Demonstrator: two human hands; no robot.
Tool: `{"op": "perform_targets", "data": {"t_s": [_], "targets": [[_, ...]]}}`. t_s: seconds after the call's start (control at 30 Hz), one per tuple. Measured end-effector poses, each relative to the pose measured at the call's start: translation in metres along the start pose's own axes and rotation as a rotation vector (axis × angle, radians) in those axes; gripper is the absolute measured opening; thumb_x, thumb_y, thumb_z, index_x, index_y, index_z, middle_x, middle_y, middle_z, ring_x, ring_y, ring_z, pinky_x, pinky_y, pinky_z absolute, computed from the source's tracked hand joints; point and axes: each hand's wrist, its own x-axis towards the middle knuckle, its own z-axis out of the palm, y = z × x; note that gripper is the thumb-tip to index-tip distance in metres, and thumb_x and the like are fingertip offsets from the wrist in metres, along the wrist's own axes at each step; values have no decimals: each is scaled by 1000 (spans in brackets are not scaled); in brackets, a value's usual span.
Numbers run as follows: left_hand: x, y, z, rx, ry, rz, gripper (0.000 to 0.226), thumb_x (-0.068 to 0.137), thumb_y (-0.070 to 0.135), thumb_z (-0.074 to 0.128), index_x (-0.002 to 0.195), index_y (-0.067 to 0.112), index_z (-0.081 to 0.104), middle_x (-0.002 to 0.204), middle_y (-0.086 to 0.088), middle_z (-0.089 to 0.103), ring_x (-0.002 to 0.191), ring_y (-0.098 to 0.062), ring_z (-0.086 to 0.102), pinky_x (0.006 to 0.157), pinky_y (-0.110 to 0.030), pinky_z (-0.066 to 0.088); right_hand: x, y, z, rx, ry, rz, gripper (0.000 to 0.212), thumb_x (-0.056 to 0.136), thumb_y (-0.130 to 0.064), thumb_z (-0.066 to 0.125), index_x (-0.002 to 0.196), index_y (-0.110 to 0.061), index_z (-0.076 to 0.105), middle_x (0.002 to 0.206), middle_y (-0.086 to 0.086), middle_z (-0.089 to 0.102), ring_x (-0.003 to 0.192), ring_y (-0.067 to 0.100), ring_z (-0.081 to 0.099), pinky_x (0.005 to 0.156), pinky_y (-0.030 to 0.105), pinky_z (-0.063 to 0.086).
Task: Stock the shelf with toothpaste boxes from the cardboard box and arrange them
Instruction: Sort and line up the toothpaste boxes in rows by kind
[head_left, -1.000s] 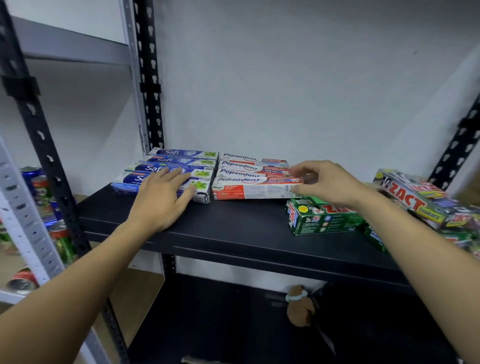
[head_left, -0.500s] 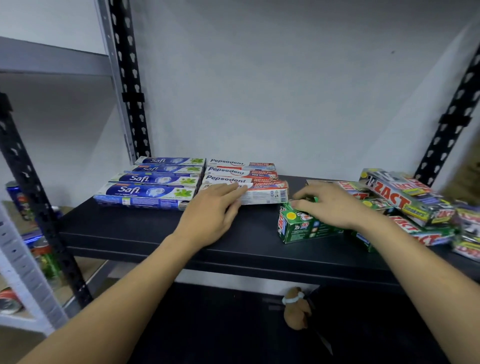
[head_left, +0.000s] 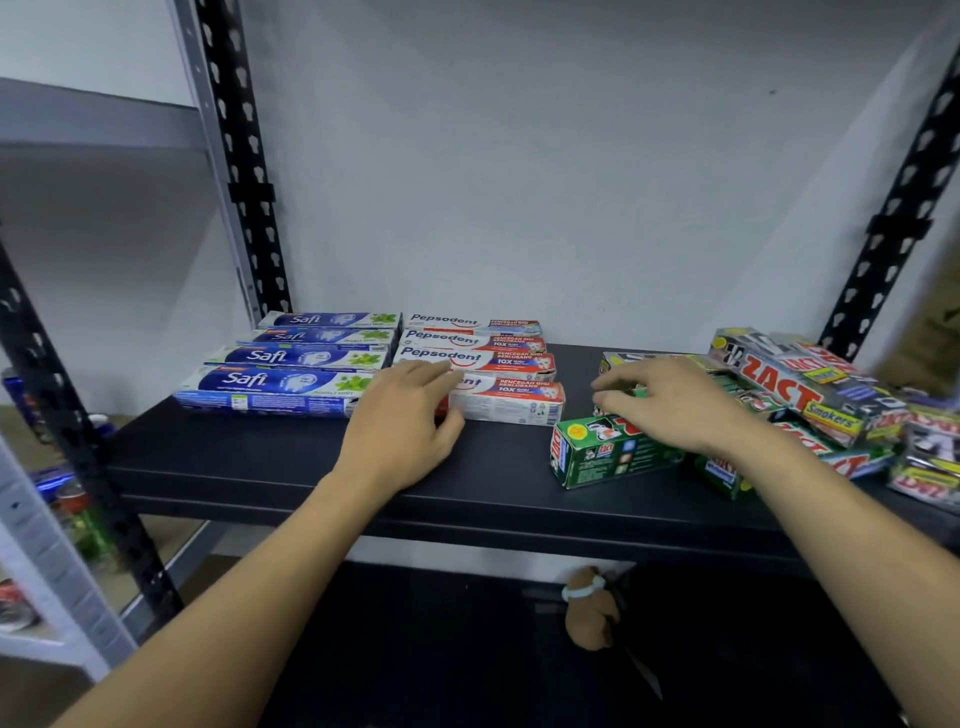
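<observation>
A second ago our left hand (head_left: 405, 421) lay on the Safi boxes (head_left: 291, 358) and our right hand (head_left: 675, 410) was at the right end of the front Pepsodent box (head_left: 514, 402). Now the left hand rests on that box's left end, its grip spread with the fingers straight. The right hand has crossed to the green Zact boxes (head_left: 608, 457), fingers bent over one; we cannot tell whether that grip pinches it. The black shelf (head_left: 291, 457) carries four Safi boxes at left, four Pepsodent boxes (head_left: 467, 343) just beside them, and a loose Zact pile (head_left: 810, 395) at right. Drink cans (head_left: 78, 514) stand on the neighbouring rack at left.
</observation>
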Motion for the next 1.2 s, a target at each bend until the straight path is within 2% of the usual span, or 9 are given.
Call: {"op": "perform_targets", "data": {"t_s": [0.13, 0.23, 0.37, 0.43, 0.53, 0.67, 0.83, 1.0, 1.2], "targets": [[-3, 0, -2, -29, 1, -62, 38, 92, 31, 59, 126, 15, 68, 129, -4, 67, 119, -24, 60, 101, -38, 47, 1, -21, 7, 51, -73, -29, 25, 92, -42, 55, 106, -33, 74, 102, -9, 73, 90, 9, 66, 82, 29, 52], [-3, 1, -2, -37, -1, -55, 39, 93, 32, 57, 127, 16, 68, 129, -1, 66, 121, -21, 59, 101, -36, 46, 5, -29, 8, 45, -84, -34, 28, 94, -42, 51, 103, -31, 75, 78, -7, 73, 68, 11, 67, 64, 27, 54], [-2, 0, -1, -38, 1, -56, 40, 92, 32, 58, 127, 16, 67, 131, -2, 66, 123, -22, 58, 103, -35, 45, 10, -31, 11, 10, -100, -17, 30, 95, -41, 49, 115, -38, 70, 56, -16, 64, 52, 4, 58, 48, 17, 39], [-2, -1, 0, -38, 8, -56, 39, 91, 31, 59, 126, 15, 68, 129, -3, 67, 122, -23, 58, 102, -36, 45, 11, -30, 13, 7, -111, -15, 31, 96, -41, 47, 117, -39, 69, 66, -14, 70, 55, 7, 60, 48, 18, 38], [-3, -2, 1, -37, 9, -61, 41, 90, 32, 58, 125, 15, 69, 127, -3, 68, 120, -24, 59, 100, -37, 46, 13, -30, 14, -22, -143, -32, 34, 97, -39, 43, 120, -35, 68, 96, 1, 74, 70, 14, 64, 61, 25, 46], [-2, -4, 2, -22, -12, -64, 44, 89, 35, 56, 127, 17, 67, 130, -2, 66, 123, -22, 56, 102, -35, 44, 13, -33, 11, -40, -171, -46, 35, 100, -35, 38, 116, -32, 69, 66, 0, 64, 56, 7, 52, 54, 24, 39], [-2, -4, 2, -14, -16, -66, 43, 90, 36, 57, 128, 16, 67, 130, -2, 66, 124, -22, 55, 103, -36, 44, 12, -31, 13, -33, -166, -59, 34, 99, -37, 40, 127, -45, 60, 92, -1, 73, 73, 10, 60, 65, 24, 44], [-2, -6, 1, -24, -35, -43, 51, 91, 42, 42, 125, 15, 68, 128, -4, 67, 120, -27, 57, 100, -38, 46, 9, -32, 13, 4, -154, -42, 34, 99, -37, 42, 128, -44, 59, 72, -12, 65, 63, 5, 55, 57, 24, 40], [0, -6, 0, -27, -53, -44, 53, 91, 43, 38, 126, 15, 68, 129, -2, 67, 121, -25, 56, 100, -39, 48, 10, -30, 17, -2, -135, -41, 36, 99, -38, 43, 131, -42, 58, 67, -15, 60, 63, 4, 54, 56, 24, 39]]}}
